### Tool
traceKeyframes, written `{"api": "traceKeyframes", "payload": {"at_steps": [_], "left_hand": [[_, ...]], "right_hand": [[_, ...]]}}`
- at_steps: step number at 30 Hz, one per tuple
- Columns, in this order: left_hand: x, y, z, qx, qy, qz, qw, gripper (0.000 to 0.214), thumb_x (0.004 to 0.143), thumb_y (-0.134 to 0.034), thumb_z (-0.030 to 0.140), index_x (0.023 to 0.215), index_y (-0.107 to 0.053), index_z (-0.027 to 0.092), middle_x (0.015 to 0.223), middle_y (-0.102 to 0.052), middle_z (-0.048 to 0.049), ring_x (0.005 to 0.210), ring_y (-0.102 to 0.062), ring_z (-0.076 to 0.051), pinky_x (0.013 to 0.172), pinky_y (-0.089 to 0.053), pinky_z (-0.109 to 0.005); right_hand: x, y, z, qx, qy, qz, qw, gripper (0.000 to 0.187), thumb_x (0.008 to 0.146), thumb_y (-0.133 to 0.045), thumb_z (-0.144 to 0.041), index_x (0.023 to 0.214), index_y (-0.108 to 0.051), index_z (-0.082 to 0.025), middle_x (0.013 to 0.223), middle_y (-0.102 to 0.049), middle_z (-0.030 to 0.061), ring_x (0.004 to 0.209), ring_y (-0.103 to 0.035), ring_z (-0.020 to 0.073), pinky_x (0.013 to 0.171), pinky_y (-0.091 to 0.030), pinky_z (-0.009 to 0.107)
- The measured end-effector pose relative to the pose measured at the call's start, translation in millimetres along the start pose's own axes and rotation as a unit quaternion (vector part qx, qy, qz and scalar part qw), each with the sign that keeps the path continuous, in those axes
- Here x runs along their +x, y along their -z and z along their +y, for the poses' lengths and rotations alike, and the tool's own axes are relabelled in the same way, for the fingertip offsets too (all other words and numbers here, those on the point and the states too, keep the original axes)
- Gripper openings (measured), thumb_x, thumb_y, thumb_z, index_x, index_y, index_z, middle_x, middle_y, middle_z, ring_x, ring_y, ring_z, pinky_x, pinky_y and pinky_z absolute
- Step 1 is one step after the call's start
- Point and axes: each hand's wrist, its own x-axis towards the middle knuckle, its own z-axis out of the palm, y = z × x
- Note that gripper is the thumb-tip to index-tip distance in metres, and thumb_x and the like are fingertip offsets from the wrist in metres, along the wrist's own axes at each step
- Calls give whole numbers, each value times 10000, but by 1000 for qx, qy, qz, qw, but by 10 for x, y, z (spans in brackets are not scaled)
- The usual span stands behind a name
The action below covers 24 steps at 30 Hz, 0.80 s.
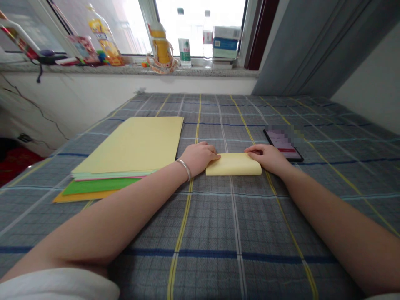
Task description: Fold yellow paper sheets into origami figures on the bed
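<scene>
- Here we are on the checked bedsheet (206, 221), and both hands are down on one piece of work: a curled-over strip of yellow paper (233, 164).
- The left hand (200, 158) sits palm down, relaxed and not clenched, with its fingertips on the paper's left end.
- The right hand (268, 159) is open too, its fingers laid across the top of the paper's right end. Neither hand shows a clear pinch; both seem to be pressing rather than grasping.
- The yellow paper lies directly between the hands, touching both, and nothing else is on it.
- The risk right now is spring-back: the paper looks curved, so if either hand lifts, it could pop open or roll away.
- Uneven pressure is another danger. The bedsheet is soft, so leaning harder on one side could skew the paper or leave a crooked crease.
- To the left of the left hand, just past the bracelet (184, 168) on that wrist, sits a stack of coloured paper (131, 146), yellow on top with green and orange below. A wide sweep of the left forearm could nudge it out of line.
- Just beyond the right hand lies a phone (283, 146), its screen lit and partly blurred out. A slide to that side could push the paper against it.
</scene>
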Motion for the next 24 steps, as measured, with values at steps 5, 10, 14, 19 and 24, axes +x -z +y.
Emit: {"api": "traceKeyframes", "payload": {"at_steps": [5,10,14,19,24], "left_hand": [[10,18,-1,-40,7,-5,999,301,960,-453,238,1137,-683,319,1076,-679,-16,912,-547,-194,737,-402,-271],[21,36,-14,-26,-16,-22,999,329,953,-439,189,1161,-673,289,1076,-678,-30,891,-553,-193,785,-404,-285],[32,7,-34,-51,-21,-13,998,342,930,-445,145,1136,-688,272,1069,-682,-36,881,-575,-179,824,-408,-293],[51,-8,-16,-78,-9,-5,997,327,937,-429,161,1085,-711,232,1036,-701,-53,932,-619,-181,898,-405,-324],[50,14,53,-93,15,4,996,318,913,-440,168,1054,-721,214,1006,-707,-56,946,-625,-184,909,-406,-335]], "right_hand": [[60,183,-85,-72,17,-116,991,405,748,-658,-379,1114,-699,-212,907,-720,56,809,-656,219,749,-524,350],[44,135,-198,-184,110,-122,969,521,751,-655,-467,1183,-676,-178,1133,-677,111,1023,-612,275,919,-476,402],[-16,-24,-269,-280,150,-82,944,637,777,-570,-623,1189,-676,-149,1220,-629,151,1142,-543,331,1020,-400,468],[-104,-190,-379,-312,160,-75,934,695,820,-474,-665,1249,-633,-142,1335,-568,160,1232,-500,330,1056,-381,464],[-157,-311,-359,-309,153,-80,935,769,856,-408,-661,1430,-448,-152,1505,-381,147,1378,-345,323,1121,-298,469]]}}
